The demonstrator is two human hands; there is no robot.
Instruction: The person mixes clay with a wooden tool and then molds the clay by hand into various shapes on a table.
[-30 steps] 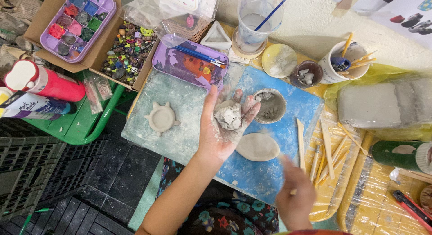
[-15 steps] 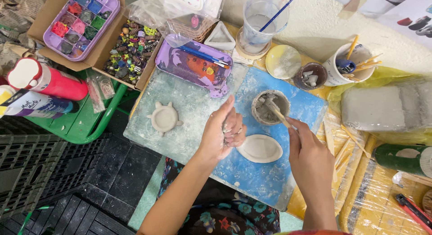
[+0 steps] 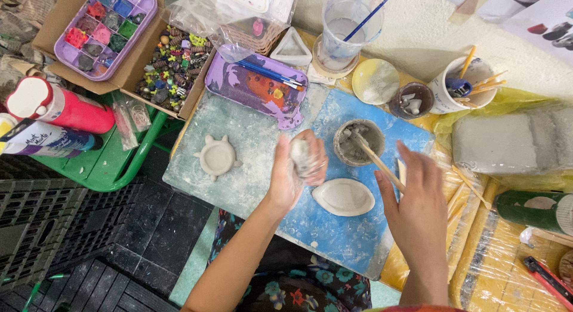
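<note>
At the frame's centre, the left hand (image 3: 292, 171) is cupping a grey clay lump (image 3: 302, 155) above the blue board (image 3: 334, 234), while the right hand (image 3: 418, 198), fingers loosely spread, is pinching a wooden stick (image 3: 373, 157) dipping into the slip bowl (image 3: 358, 142).

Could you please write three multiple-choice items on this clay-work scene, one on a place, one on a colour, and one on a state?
1. Where does the turtle-shaped clay piece lie?
A. left of the left hand
B. inside the small bowl
C. on the green tray

2. What colour is the paint palette above the work board?
A. yellow
B. purple
C. black

3. What is the left hand doing?
A. lying flat and empty
B. gripping a lump of clay
C. holding a brush

Answers: 1 A, it sits on the board left of that hand; 2 B, its rim is purple; 3 B, the fingers wrap a grey clay lump.
</note>
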